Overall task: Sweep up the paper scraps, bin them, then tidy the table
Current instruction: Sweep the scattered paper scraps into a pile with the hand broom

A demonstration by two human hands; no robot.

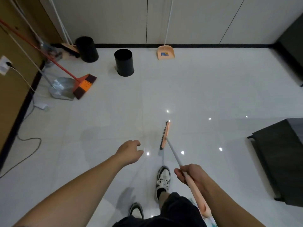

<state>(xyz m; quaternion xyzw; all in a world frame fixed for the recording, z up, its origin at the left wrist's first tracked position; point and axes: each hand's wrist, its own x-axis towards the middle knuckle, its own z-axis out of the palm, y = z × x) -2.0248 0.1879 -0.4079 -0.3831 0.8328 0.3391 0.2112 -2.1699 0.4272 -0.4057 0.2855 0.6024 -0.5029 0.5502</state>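
My right hand [191, 174] grips the handle of a peach broom [165, 135], whose head rests on the white floor ahead of my feet. My left hand [130, 150] reaches forward over the floor, empty, with fingers loosely curled and apart, left of the broom head. A peach dustpan [165, 53] with a long white handle leans against the far wall. A black bin [124, 62] stands on the floor to its left. No paper scraps show on the floor.
A second black bin [86, 49] stands by the wall corner. An orange broom [85, 86] and a metal dustpan [61, 88] lie at left, near a cable [27, 153]. A dark table [278, 159] is at right.
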